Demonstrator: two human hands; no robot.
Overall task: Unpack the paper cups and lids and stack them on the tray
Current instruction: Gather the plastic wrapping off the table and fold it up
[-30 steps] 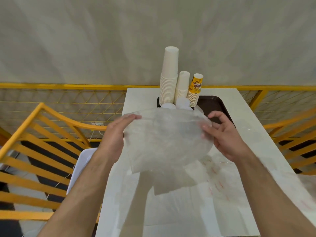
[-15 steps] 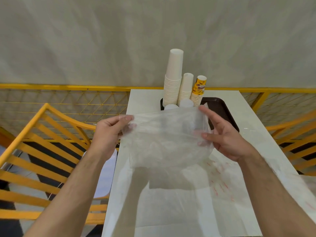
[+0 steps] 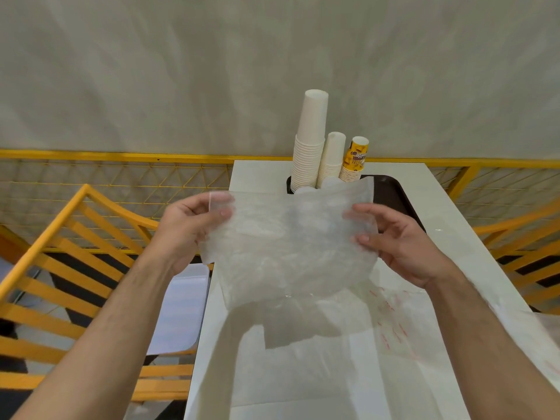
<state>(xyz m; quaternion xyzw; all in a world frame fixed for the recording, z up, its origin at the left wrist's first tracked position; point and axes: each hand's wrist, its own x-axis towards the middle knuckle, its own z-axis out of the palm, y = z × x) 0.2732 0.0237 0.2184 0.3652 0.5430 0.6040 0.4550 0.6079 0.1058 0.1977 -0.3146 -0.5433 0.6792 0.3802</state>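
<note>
I hold an empty clear plastic bag (image 3: 288, 250) spread above the white table (image 3: 303, 374). My left hand (image 3: 188, 228) pinches its upper left edge, and my right hand (image 3: 397, 241) pinches its right edge. Behind the bag a dark brown tray (image 3: 394, 195) carries a tall stack of white paper cups (image 3: 310, 140), a shorter white stack (image 3: 331, 159) and a stack of yellow printed cups (image 3: 354, 159). The bag hides the stacks' bases and the tray's near part. White rounded shapes show dimly through the bag near the tray; I cannot tell what they are.
Another clear plastic wrapper with red print (image 3: 400, 325) lies flat on the table to the right. Yellow slatted chair backs (image 3: 60, 268) stand on the left, with more on the right (image 3: 521, 237). A yellow railing (image 3: 121, 156) runs along the wall behind.
Both hands lifted the bag slightly and stretched it wider and flatter. My left hand shifted its pinch to the top left corner. The view moved a little right.
</note>
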